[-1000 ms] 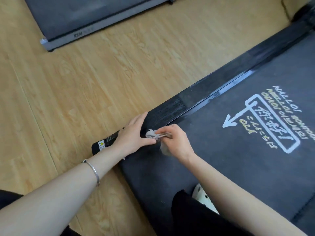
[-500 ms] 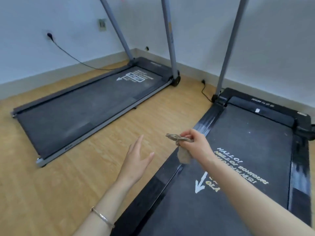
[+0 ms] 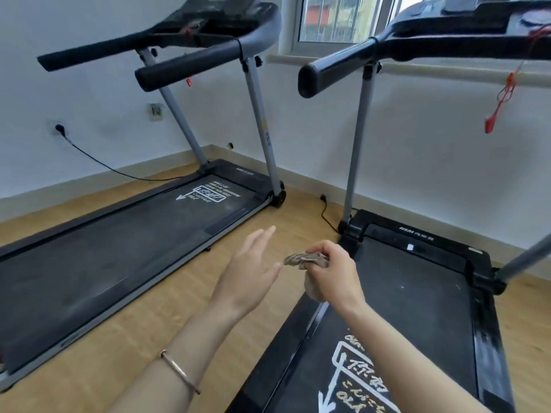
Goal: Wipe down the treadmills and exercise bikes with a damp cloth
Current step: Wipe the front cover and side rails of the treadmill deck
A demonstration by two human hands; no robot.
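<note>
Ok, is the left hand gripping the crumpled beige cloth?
No, the left hand is open with straight fingers, and the right hand alone grips the crumpled beige cloth.

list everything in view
left black treadmill with grey uprights: 1, black, left floor
right black treadmill: 1, black, under grips
red safety cords: 2, red, one per treadmill
black power cables: 2, black, by the far wall
light wooden floor: 1, tan, throughout
white-framed window: 1, white, top centre
thin metal bracelet: 1, gold, left wrist
crumpled beige cloth: 1, beige, right grip
left grip: 1, bare, open beside cloth
right grip: 1, bare, holding cloth
</note>
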